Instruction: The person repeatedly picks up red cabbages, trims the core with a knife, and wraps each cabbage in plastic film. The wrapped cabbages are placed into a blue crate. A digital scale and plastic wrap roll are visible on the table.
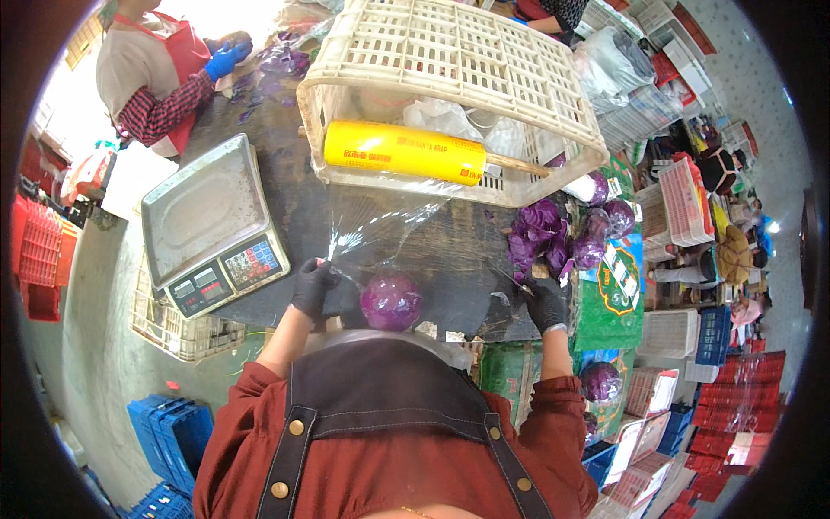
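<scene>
My left hand, in a black glove, pinches a gathered edge of clear plastic film. The film fans down from a yellow roll of cling wrap on a wooden rod. Just right of that hand, a red cabbage with a glossy, wrapped-looking surface rests at the table's near edge. My right hand, also gloved, is closed around a thin tool, possibly a knife; its shape is hard to make out. Loose purple cabbage leaves lie just beyond my right hand.
A white plastic crate on its side supports the roll. At left stands a digital scale. Several cabbages sit on green cartons at right. Across the table, a person's blue-gloved hands hold a cabbage.
</scene>
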`<state>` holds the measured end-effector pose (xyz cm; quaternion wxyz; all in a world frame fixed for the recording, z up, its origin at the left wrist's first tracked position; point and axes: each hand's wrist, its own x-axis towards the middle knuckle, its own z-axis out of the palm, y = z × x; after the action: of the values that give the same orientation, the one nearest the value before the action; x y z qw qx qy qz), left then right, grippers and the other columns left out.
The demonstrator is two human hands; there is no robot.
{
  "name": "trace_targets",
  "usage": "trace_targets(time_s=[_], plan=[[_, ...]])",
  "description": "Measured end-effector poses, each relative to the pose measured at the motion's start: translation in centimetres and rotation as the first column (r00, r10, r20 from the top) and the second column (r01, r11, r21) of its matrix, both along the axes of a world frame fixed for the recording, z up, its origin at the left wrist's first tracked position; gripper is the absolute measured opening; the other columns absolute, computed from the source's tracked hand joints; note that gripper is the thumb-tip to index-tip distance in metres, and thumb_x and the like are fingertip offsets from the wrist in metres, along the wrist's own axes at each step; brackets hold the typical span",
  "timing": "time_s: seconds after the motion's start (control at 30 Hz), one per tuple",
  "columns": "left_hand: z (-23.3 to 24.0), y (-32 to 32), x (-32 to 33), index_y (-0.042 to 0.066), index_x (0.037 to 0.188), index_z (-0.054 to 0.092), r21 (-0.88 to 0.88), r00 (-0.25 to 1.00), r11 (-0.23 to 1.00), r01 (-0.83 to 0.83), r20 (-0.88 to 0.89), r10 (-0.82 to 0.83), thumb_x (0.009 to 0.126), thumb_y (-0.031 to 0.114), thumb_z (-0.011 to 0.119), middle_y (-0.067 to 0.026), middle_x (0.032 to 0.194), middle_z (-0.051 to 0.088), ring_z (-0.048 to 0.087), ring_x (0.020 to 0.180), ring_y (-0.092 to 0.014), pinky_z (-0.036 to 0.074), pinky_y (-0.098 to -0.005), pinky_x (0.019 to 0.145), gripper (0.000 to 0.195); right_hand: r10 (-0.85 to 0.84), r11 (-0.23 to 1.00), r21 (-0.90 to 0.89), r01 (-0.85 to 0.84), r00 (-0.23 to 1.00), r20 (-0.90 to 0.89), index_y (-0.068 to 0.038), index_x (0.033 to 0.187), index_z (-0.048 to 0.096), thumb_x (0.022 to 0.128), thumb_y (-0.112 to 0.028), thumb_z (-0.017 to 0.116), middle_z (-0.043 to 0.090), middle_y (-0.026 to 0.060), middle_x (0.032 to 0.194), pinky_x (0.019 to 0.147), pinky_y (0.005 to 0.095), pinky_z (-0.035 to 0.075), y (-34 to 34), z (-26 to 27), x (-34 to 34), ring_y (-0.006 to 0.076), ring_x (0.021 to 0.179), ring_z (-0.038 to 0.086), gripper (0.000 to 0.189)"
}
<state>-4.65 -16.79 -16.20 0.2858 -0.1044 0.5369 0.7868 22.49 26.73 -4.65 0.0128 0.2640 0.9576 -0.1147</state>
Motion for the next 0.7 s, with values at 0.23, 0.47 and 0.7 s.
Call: trace_targets(time_s=[0.23, 0.47, 0.7], plan=[[-0.6, 0.3, 0.0, 0.009, 0.084, 0.059, 0.025, 1.0, 1.0, -0.007, 0.007, 0.007, 0.095, 0.011, 0.061, -0.0019, 0.072, 0.059, 0.057, 0.065, -0.014, 0.048, -0.0282, 0.062, 0.012, 0.135, 0.96, -0.206, -0.187, 0.96, -0.244, -0.016, 0.121, 0.07, 0.091, -0.033, 0.068, 0.07, 0.0155, 0.113, 0.089, 0.0426, 0.052, -6.8, -0.4, -5.1, 0.0361, 0.107, 0.066, 0.035], [-0.5, -0.2, -0.1, 0.009, 0.087, 0.061, -0.012, 0.999, 1.0, 0.007, -0.04, -0.007, 0.098, 0.013, 0.059, -0.0015, 0.074, 0.061, 0.057, 0.065, -0.013, 0.048, -0.0301, 0.063, 0.012, 0.399, 0.916, -0.114, -0.385, 0.903, 0.157, -0.014, 0.114, 0.071, 0.093, -0.032, 0.055, 0.071, 0.018, 0.108, 0.085, 0.0498, 0.052, -13.8, 2.6, -15.3, 0.0386, 0.1, 0.068, 0.032], [-0.1, 0.4, 0.5, 0.01, 0.089, 0.06, 0.023, 0.999, 0.999, 0.041, 0.015, -0.041, 0.098, 0.013, 0.059, 0.001, 0.076, 0.058, 0.058, 0.068, -0.013, 0.051, -0.0303, 0.066, 0.01, 0.138, 0.986, 0.022, -0.166, 0.879, 0.457, -0.023, 0.118, 0.07, 0.094, -0.036, 0.053, 0.071, 0.013, 0.113, 0.086, 0.0487, 0.053, -3.7, 6.3, -6.4, 0.0338, 0.104, 0.067, 0.032]])
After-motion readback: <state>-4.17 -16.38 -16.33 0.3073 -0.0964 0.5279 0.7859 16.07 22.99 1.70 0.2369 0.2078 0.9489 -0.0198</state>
